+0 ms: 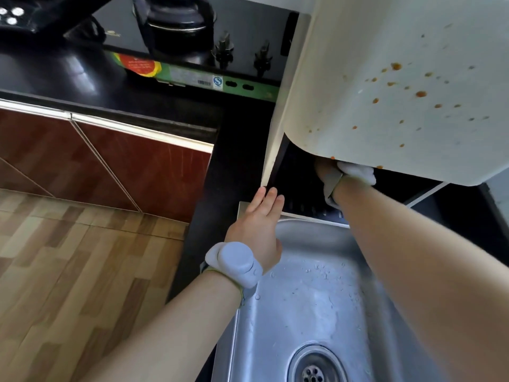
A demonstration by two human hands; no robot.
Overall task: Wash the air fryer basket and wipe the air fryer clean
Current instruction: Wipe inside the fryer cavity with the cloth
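The air fryer (385,78) fills the upper right of the frame, a cream body tilted up so that its underside or one side faces the camera, speckled with orange-brown grease spots. Its dark opening shows below the tilted body, just right of centre. The right hand (330,172) reaches up into that opening from the lower right; it is mostly hidden behind the fryer's edge, and it appears to be closed around a pale cloth (355,172), though how tightly cannot be told. The left hand (259,221) lies open and flat at centre frame, fingers together, touching the fryer's lower pale edge where it meets the rim of the sink (316,299); it holds nothing. A grey band (234,263) sits on that wrist. The sink is wet and holds no basket that can be seen. The main risk seems to be the fryer's balance: it looks propped at a tilt near the sink edge with only a flat palm steadying it, so a firm wiping stroke inside could push it off its rest, letting it slide into the wet sink or tip toward the black counter (237,150). Water in the sink could also reach the fryer's inner parts if it slips. The wiping hand works largely out of sight, so it could catch on something inside. The stove (192,37) at the upper middle stands well apart and poses little hazard.
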